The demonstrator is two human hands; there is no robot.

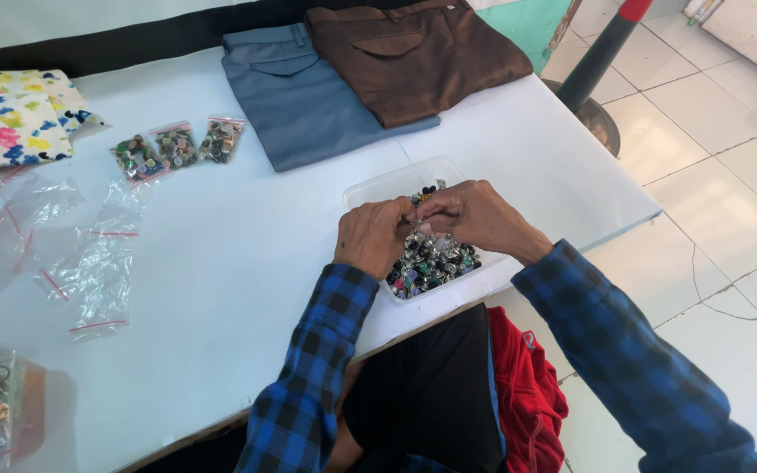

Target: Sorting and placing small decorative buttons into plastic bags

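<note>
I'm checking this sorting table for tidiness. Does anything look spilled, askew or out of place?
Nothing spilled: the small pieces stay inside the clear tray under both hands. Only the empty zip bags lie scattered at odd angles; the three filled bags sit in a neat row.

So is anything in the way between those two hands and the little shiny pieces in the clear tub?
Nothing visible. Both the left hand and right hand are already over the clear tub, fingers meeting right above the shiny pieces.

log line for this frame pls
left hand + right hand: pinching small piece | over clear tub of rings | white table
</note>
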